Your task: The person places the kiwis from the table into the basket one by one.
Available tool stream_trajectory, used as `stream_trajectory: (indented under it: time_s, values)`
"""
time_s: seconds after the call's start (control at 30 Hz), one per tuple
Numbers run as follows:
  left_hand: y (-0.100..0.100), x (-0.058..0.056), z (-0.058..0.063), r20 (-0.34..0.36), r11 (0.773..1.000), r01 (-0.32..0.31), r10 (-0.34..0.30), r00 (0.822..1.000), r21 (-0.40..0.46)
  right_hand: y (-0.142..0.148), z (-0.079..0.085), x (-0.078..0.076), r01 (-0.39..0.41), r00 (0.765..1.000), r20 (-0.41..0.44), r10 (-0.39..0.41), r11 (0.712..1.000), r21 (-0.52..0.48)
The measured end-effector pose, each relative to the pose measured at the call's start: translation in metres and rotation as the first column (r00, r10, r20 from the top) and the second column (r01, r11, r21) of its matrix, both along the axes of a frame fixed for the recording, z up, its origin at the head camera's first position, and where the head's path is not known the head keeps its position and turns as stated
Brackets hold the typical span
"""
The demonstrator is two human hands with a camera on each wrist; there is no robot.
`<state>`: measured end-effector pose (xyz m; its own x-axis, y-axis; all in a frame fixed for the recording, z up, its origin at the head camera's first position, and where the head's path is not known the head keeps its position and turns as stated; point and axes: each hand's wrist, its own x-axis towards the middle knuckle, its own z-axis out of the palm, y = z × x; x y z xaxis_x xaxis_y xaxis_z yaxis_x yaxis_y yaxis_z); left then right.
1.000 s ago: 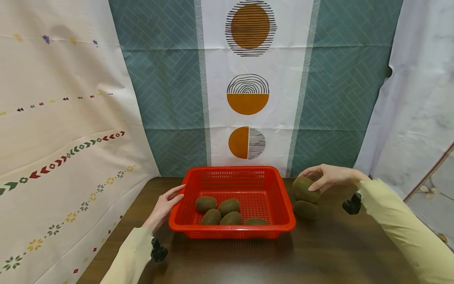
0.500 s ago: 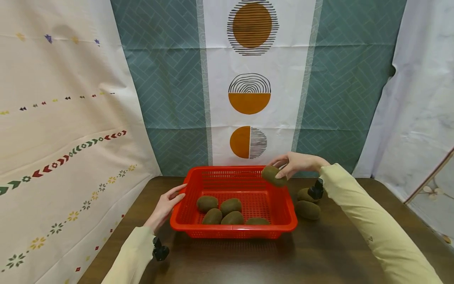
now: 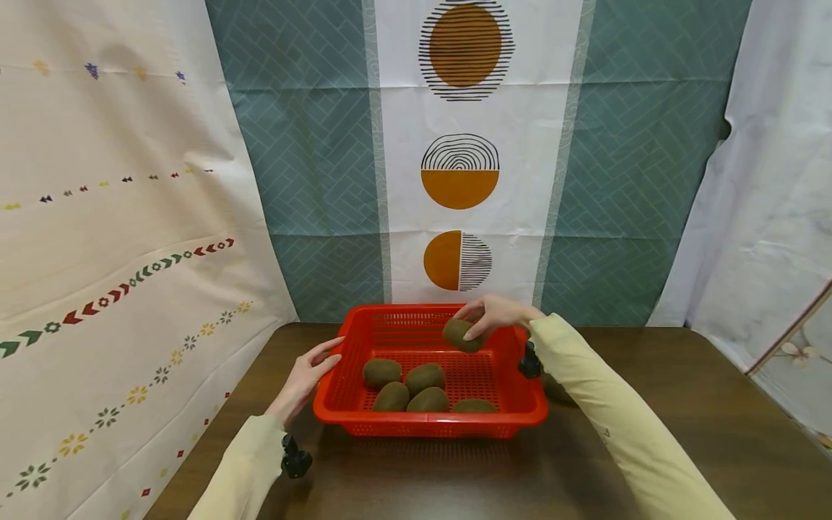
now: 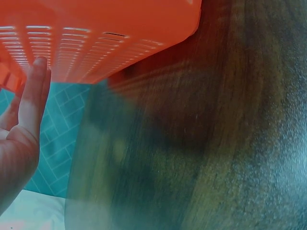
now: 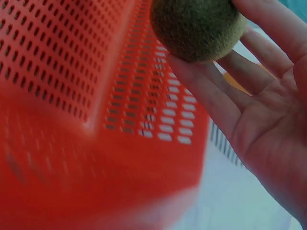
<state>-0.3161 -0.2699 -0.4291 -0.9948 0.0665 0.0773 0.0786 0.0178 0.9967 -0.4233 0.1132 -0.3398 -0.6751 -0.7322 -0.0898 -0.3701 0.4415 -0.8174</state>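
A red perforated plastic basket (image 3: 364,418) stands on the table. Inside lie several brown kiwis (image 3: 425,377), mostly toward its left and front. Over the basket's back right part, my right hand (image 3: 499,314) pinches another kiwi (image 3: 458,334) between thumb and fingers. The right wrist view shows that fuzzy kiwi (image 5: 196,28) at the fingertips, with the basket's holed walls behind it. At the left side my left hand (image 3: 302,380) touches the basket, its fingers (image 4: 33,98) straight against the outer wall in the left wrist view.
Right of the basket a kiwi (image 3: 556,391) on the dark wooden table (image 3: 689,404) is partly hidden by the right sleeve (image 3: 604,397). A patterned curtain (image 3: 325,217) hangs behind the table, and a cream cloth (image 3: 130,289) borders it on the left.
My right hand has lifted a kiwi from the table right of the basket and carried it leftward over the rim, then lower over the basket. The left hand stays at the basket's left side.
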Motion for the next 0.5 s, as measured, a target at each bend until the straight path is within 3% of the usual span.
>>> stream_trajectory:
  time_s: [0.5]
  values:
    - [-0.001,0.001,0.002,-0.006,1.0,0.011,-0.011,1.0,-0.016,-0.036,-0.039,-0.012,-0.056,0.983,-0.171,0.061,0.998,0.029]
